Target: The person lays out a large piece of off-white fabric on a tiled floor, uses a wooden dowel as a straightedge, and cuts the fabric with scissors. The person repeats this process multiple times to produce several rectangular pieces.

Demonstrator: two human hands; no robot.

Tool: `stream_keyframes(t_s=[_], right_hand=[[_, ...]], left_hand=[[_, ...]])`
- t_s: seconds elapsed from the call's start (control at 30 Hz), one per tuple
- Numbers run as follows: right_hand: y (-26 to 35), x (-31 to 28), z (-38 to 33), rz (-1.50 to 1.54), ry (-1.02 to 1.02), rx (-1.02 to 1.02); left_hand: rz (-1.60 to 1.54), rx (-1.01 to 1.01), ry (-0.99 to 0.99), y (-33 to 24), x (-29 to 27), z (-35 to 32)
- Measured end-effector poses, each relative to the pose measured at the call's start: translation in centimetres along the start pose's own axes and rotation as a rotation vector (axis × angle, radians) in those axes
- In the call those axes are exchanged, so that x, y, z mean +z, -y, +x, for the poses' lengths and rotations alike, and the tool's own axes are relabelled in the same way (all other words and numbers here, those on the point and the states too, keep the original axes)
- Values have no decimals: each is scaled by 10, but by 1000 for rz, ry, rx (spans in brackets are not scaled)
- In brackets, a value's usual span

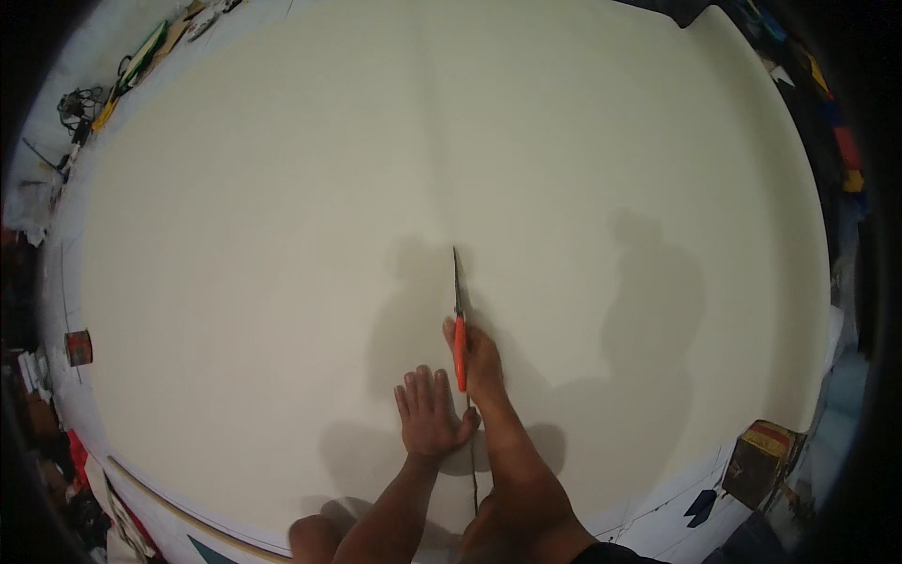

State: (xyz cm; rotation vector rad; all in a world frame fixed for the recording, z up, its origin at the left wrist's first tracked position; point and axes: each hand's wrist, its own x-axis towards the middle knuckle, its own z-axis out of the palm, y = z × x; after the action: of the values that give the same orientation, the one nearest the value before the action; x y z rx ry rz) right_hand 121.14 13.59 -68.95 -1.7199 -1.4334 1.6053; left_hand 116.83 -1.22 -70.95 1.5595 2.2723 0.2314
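Observation:
A large sheet of cream fabric is spread flat and fills most of the view. My right hand grips orange-handled scissors, blades pointing away from me along a faint centre crease. A dark cut line runs back from the scissors toward my body. My left hand lies flat on the fabric with fingers spread, just left of the cut and touching my right wrist. Both forearms come in from the lower edge, with my knee showing beside them.
A small red tin stands at the fabric's left edge. Tools, cables and a green-and-white object lie at the upper left. A brown and yellow box sits at the lower right. A wooden stick lies along the lower left edge.

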Motion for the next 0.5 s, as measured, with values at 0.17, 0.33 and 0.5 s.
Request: stream_keyframes(t_s=[0.17,0.33,0.5], right_hand=[[49,1,80,-11,44,29],[70,6,116,3,6,16],[69,16,133,-5,6,45]], left_hand=[[-3,10,-32,-1,3,4],[12,-4,-28,-1,1,6],[-6,-25,18,2,3,3]])
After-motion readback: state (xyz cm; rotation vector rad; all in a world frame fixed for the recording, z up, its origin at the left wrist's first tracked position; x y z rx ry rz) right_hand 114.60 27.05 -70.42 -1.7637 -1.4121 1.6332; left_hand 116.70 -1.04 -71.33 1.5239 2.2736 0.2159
